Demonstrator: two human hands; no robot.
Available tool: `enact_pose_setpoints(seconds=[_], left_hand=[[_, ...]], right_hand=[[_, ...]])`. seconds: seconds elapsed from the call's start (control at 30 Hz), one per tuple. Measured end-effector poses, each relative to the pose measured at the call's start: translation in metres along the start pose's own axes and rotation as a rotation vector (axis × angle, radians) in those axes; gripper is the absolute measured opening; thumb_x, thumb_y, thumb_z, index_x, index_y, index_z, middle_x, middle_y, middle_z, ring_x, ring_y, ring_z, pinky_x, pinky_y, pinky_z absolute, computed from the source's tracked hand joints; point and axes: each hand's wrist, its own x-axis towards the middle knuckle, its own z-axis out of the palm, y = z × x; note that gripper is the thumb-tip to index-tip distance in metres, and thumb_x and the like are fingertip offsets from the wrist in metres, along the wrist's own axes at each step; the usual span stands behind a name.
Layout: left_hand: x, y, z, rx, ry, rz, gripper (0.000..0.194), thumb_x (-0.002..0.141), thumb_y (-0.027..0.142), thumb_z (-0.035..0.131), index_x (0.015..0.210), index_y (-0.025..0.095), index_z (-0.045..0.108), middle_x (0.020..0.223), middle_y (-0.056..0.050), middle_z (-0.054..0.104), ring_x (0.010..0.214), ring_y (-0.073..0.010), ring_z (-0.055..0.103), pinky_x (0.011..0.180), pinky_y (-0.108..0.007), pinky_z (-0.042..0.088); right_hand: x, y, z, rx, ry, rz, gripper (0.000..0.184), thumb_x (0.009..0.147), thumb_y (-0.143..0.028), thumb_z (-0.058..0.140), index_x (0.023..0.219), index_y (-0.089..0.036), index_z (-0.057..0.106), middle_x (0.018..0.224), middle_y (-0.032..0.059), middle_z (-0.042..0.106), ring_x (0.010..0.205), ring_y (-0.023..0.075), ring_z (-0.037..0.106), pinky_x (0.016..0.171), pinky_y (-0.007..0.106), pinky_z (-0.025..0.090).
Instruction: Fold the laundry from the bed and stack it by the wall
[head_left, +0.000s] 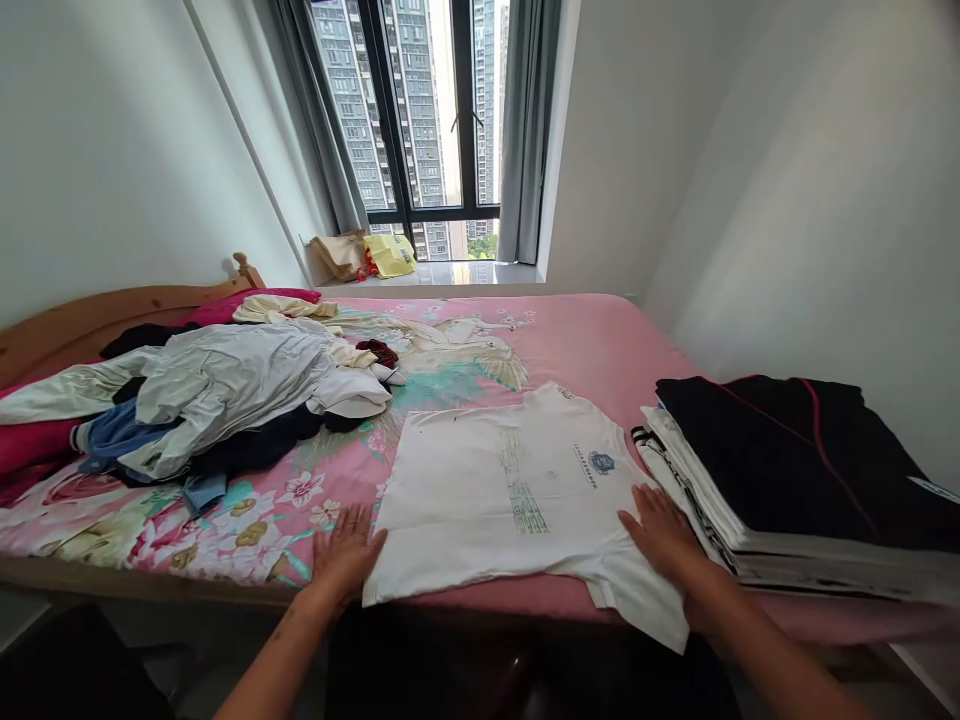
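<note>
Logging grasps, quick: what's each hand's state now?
Left hand: open, palm down beside the white T-shirt.
Right hand: open, palm down at the T-shirt's sleeve.

We get daylight from the window [409,110] at top centre, strong enough to nearly wash out a strip of the view and put glare on the sill [480,273], while the shirt [450,490] at lower centre reads evenly lit and fairly sharp. Along the bottom, below the bed [592,335], we lose detail in deep shadow. Wide-angle stretching tilts lines near the sides, and the clothes stack [772,460] looks smeared at far right.
</note>
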Motion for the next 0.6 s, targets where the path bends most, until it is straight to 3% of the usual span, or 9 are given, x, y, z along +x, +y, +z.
enact_pose_setpoints(seconds=[0.07, 0.17, 0.27, 0.33, 0.43, 0.6], left_hand=[[-0.012, -0.005, -0.002, -0.035, 0.12, 0.023, 0.06, 0.087, 0.048, 0.034, 0.138, 0.017, 0.037, 0.15, -0.01, 0.027, 0.14, -0.0246, 0.015, 0.111, -0.049, 0.015], [-0.037, 0.014, 0.001, -0.135, 0.286, 0.329, 0.053, 0.084, 0.052, 0.041, 0.129, 0.025, 0.05, 0.147, -0.004, 0.033, 0.14, -0.0215, 0.017, 0.113, -0.04, 0.015], [-0.063, 0.034, 0.011, -0.18, 0.235, 0.569, 0.048, 0.08, 0.046, 0.05, 0.125, 0.029, 0.053, 0.142, -0.002, 0.042, 0.136, -0.0237, 0.027, 0.114, -0.046, 0.01], [-0.075, 0.038, 0.02, -0.184, 0.214, 0.58, 0.051, 0.078, 0.034, 0.052, 0.129, 0.03, 0.049, 0.142, -0.001, 0.042, 0.134, -0.024, 0.031, 0.114, -0.049, 0.01], [-0.081, 0.032, 0.033, -0.197, 0.262, 0.5, 0.056, 0.073, 0.017, 0.046, 0.127, 0.03, 0.05, 0.142, 0.001, 0.042, 0.134, -0.0215, 0.031, 0.114, -0.047, 0.012], [-0.081, 0.018, 0.043, -0.319, 0.32, 0.408, 0.042, 0.074, 0.018, 0.043, 0.109, 0.03, 0.063, 0.13, 0.002, 0.055, 0.128, -0.02, 0.04, 0.114, -0.041, 0.023]], right_hand=[[-0.02, -0.011, -0.006, 0.08, 0.066, -0.039, 0.063, 0.088, -0.052, 0.029, 0.138, -0.014, 0.036, 0.145, 0.0094, 0.034, 0.136, 0.0234, 0.023, 0.11, 0.045, 0.018], [-0.064, -0.042, -0.011, 0.176, 0.13, -0.258, 0.055, 0.088, -0.054, 0.034, 0.131, -0.022, 0.045, 0.138, 0.007, 0.045, 0.132, 0.0224, 0.033, 0.11, 0.049, 0.016], [-0.108, -0.058, -0.01, 0.171, 0.102, -0.475, 0.059, 0.081, -0.054, 0.05, 0.131, -0.024, 0.045, 0.141, 0.0071, 0.042, 0.133, 0.0245, 0.031, 0.11, 0.052, 0.014], [-0.128, -0.053, -0.007, 0.154, 0.116, -0.537, 0.063, 0.078, -0.046, 0.056, 0.135, -0.024, 0.04, 0.144, 0.0075, 0.037, 0.134, 0.0253, 0.028, 0.11, 0.053, 0.015], [-0.142, -0.033, 0.0, 0.145, 0.19, -0.546, 0.05, 0.083, -0.026, 0.047, 0.132, -0.02, 0.043, 0.139, 0.0083, 0.044, 0.132, 0.0216, 0.033, 0.11, 0.049, 0.02], [-0.143, -0.01, 0.005, 0.187, 0.261, -0.542, 0.044, 0.079, -0.014, 0.043, 0.122, -0.02, 0.053, 0.133, 0.0076, 0.05, 0.128, 0.0215, 0.04, 0.109, 0.047, 0.028]])
